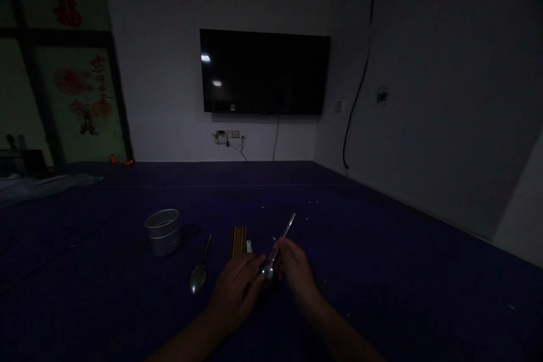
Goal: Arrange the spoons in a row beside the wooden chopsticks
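Head view: we are holding a metal spoon (278, 249) over the dark blue floor (382, 271), our right hand (297, 271) pinching it near the bowl, handle tilting up and away. Our left hand (237, 291) is lying flat just beside it, perhaps touching the bowl; dimness is blurring that. Another spoon (199, 274), wooden chopsticks (238, 240) and a metal pot (163, 232) are lying to the left.

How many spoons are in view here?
2. One spoon lies on the blue surface left of the chopsticks. The other spoon is held between both hands, handle pointing up and away. More may be hidden under the hands.
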